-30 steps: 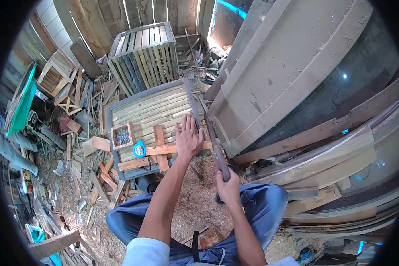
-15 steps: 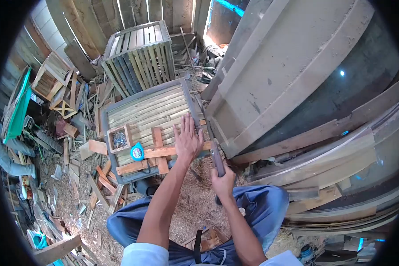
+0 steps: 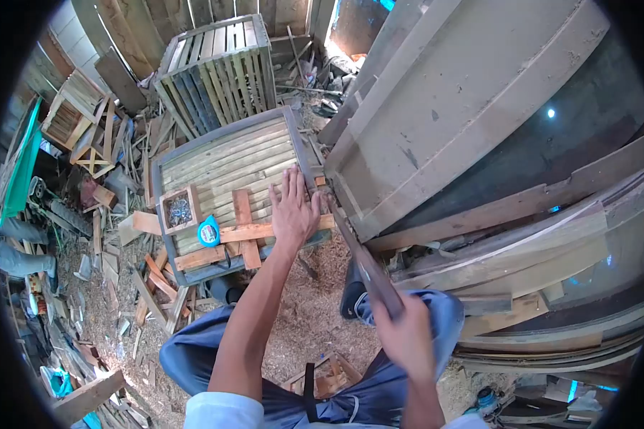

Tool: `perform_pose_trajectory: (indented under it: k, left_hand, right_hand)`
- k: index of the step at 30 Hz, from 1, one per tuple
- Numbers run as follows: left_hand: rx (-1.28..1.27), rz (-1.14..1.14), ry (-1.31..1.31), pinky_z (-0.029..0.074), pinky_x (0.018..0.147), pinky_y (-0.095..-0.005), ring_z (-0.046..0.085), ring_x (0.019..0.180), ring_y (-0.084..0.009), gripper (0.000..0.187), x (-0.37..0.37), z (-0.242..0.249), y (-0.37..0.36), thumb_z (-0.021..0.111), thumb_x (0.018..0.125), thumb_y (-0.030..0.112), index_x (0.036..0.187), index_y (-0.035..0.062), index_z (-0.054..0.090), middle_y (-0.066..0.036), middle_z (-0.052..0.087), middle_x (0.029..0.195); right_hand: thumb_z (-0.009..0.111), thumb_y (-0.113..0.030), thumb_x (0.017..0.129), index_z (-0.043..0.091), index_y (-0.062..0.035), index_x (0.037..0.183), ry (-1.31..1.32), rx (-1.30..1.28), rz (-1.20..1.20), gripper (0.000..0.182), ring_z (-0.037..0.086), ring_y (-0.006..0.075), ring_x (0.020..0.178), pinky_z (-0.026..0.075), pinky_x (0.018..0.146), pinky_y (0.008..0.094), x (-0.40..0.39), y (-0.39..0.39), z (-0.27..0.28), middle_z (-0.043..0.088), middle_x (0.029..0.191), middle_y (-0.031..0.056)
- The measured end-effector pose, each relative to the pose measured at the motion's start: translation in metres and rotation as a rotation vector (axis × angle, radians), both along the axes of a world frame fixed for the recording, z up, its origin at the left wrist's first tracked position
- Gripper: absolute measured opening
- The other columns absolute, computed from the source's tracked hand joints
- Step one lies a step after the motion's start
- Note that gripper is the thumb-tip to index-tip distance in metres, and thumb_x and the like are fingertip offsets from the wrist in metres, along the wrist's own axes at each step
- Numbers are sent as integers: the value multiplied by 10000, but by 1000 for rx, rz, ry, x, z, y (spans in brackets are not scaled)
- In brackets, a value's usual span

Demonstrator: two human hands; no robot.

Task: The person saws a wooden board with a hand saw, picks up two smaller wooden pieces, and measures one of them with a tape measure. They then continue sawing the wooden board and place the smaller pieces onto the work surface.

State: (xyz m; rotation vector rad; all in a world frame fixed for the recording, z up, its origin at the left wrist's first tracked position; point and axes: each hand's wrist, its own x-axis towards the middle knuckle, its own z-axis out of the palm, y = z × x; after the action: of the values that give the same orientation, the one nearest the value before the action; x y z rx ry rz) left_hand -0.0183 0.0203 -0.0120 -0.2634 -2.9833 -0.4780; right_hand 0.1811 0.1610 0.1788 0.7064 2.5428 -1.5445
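My left hand (image 3: 294, 218) lies flat with fingers stretched out, pressing on a wooden strip (image 3: 254, 232) that lies across the near part of a slatted wooden bench top (image 3: 225, 168). My right hand (image 3: 408, 336), slightly blurred, is wrapped around the handle of a hand saw (image 3: 365, 263). The saw's far end is at the strip's right end, just past the bench edge. A short crosspiece (image 3: 242, 207) lies under the strip. A blue tape measure (image 3: 209, 232) sits by the strip's left end.
A small wooden box (image 3: 193, 194) of nails stands on the bench's left side. Behind is a slatted crate (image 3: 222, 79). Large boards (image 3: 451, 107) lean at the right. Scrap wood (image 3: 161, 297) litters the left floor. Another person's legs (image 3: 25, 257) show at far left.
My right hand has drawn back toward my body with the saw, so more of the blade shows. My left hand stays on the strip. The whole view has shifted slightly.
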Motion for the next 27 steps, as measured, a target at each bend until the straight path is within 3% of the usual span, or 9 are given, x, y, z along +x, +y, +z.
perform_pose_trajectory:
  k: [3, 7, 10, 14, 18, 22, 24, 27]
  left_hand:
    - [-17, -9, 15, 130, 1176, -552, 182, 1470, -270, 633, 0, -4, -3, 364, 981, 412, 1476, 23, 300, -104, 222, 1582]
    - [-1, 3, -19, 127, 1174, -558, 174, 1473, -263, 629, -1, 0, 4, 370, 979, 407, 1475, 26, 307, -91, 211, 1589]
    - [1, 18, -31, 129, 1178, -548, 168, 1475, -258, 624, -2, 3, 1, 372, 979, 413, 1471, 34, 315, -84, 211, 1590]
    - [-12, 16, -15, 129, 1183, -537, 162, 1476, -257, 628, 0, -1, -2, 369, 980, 423, 1467, 30, 320, -83, 210, 1590]
    - [5, 20, -39, 114, 1187, -531, 145, 1480, -249, 637, 3, 5, -3, 355, 985, 434, 1481, 37, 302, -78, 200, 1593]
    - [-10, 21, -44, 108, 1187, -533, 152, 1479, -250, 638, 2, 4, -2, 352, 986, 430, 1484, 34, 297, -69, 199, 1595]
    - [0, 23, -40, 110, 1187, -534, 153, 1479, -251, 634, 3, 5, -2, 357, 985, 425, 1482, 34, 301, -68, 196, 1596]
    - [-4, 9, 15, 116, 1183, -542, 160, 1477, -265, 633, -1, -2, -1, 373, 978, 418, 1474, 30, 313, -76, 208, 1591]
  right_hand:
    - [617, -183, 830, 620, 40, 880, -17, -36, -59, 228, 576, 302, 537, 443, 556, 403, -65, -5, -111, 570, 634, 218]
    - [625, -158, 825, 633, 27, 904, 195, 27, -101, 202, 565, 301, 524, 445, 548, 384, -41, -23, -124, 562, 629, 209]
    - [625, -139, 845, 651, 19, 933, 404, -63, -149, 183, 581, 187, 548, 460, 550, 364, -16, -33, -205, 587, 631, 160]
    - [620, -142, 842, 648, 22, 919, 307, -186, -153, 183, 575, 178, 544, 448, 537, 380, -15, -29, -189, 589, 632, 140]
    - [607, -181, 835, 619, 34, 868, -9, 38, 57, 218, 610, 329, 577, 458, 575, 397, -25, 0, -38, 582, 625, 207]
    - [610, -162, 827, 644, 28, 901, -56, 61, 88, 207, 645, 313, 612, 476, 592, 391, -1, 11, 35, 604, 654, 216]
    - [610, -167, 825, 660, 20, 944, -74, 88, 80, 228, 666, 314, 642, 489, 608, 389, -15, 5, 23, 620, 676, 218]
    - [641, -206, 788, 639, 26, 817, 23, 78, -39, 234, 625, 429, 678, 485, 621, 434, -67, -19, -94, 607, 669, 246]
